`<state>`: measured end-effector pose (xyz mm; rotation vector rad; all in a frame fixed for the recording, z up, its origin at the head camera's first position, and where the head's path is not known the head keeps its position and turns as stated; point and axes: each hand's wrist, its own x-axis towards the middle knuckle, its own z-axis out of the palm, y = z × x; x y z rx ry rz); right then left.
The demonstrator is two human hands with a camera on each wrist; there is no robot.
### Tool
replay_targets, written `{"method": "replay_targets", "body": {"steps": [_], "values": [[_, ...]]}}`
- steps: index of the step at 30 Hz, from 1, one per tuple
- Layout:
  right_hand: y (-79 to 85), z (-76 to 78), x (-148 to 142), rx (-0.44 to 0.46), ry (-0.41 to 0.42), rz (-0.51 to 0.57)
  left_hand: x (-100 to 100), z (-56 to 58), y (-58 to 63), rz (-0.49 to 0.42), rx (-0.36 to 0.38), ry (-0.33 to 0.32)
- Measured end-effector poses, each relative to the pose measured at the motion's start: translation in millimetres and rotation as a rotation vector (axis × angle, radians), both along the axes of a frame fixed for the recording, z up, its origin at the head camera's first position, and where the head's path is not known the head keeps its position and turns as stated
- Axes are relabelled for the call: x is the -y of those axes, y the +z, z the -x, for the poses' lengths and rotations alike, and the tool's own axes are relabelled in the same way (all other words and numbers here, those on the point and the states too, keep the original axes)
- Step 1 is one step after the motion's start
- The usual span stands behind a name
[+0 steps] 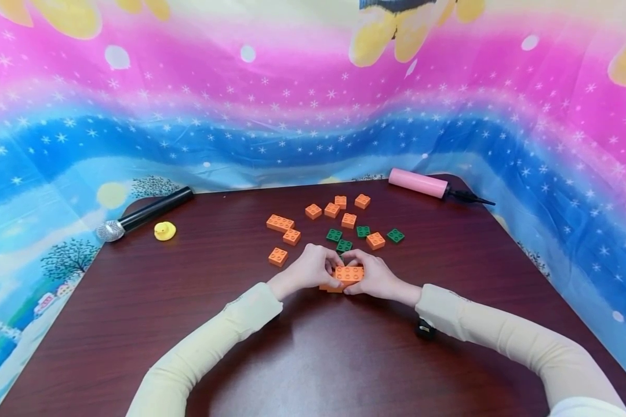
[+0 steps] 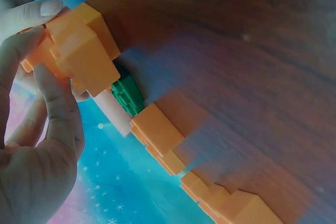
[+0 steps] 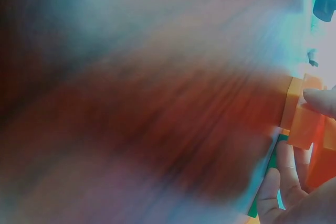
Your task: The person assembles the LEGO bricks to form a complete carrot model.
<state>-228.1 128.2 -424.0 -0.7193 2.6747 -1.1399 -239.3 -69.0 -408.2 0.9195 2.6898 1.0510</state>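
Both hands meet at an orange block stack (image 1: 349, 274) near the middle of the table. My left hand (image 1: 313, 266) grips its left side, thumb in front and fingers curled behind. From the right, my right hand (image 1: 378, 278) pinches the upper block between thumb and fingers. The left wrist view shows the joined orange blocks (image 2: 84, 51) from the side, with left fingers (image 2: 55, 103) against them. In the right wrist view, orange blocks (image 3: 303, 124) stand at the right edge, partly covered by a thumb (image 3: 323, 100). Fingers hide how the lower blocks are joined.
Beyond the hands lie several loose orange blocks (image 1: 349, 220) and several flat green blocks (image 1: 334, 234). A longer orange block (image 1: 280, 222) sits to their left. Farther left are a yellow rubber duck (image 1: 164, 231) and a microphone (image 1: 151, 212); a pink hand pump (image 1: 418, 183) lies back right.
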Motion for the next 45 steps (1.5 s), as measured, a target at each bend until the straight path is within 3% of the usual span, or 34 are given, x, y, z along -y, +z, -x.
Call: {"method": "replay_targets", "body": {"steps": [14, 23, 31, 41, 45], "values": [[-1.0, -0.7, 1.4, -0.002, 0.004, 0.014, -0.4, -4.6, -1.0, 0.026, -0.056, 0.029], [-1.3, -2.0, 2.4, -0.02, 0.01, 0.011, 0.1, -7.5, -2.4, 0.013, -0.051, 0.025], [-2.3, -0.7, 4.2, -0.026, 0.017, 0.037, 6.9, -12.4, -3.9, 0.023, -0.124, 0.017], [-1.6, -0.4, 4.4, -0.01, 0.009, 0.021, 27.7, -13.0, -4.4, 0.053, -0.061, 0.089], [-2.0, 0.2, 4.8, -0.011, 0.001, 0.01, 30.2, -11.8, -5.2, 0.076, -0.044, 0.085]]}}
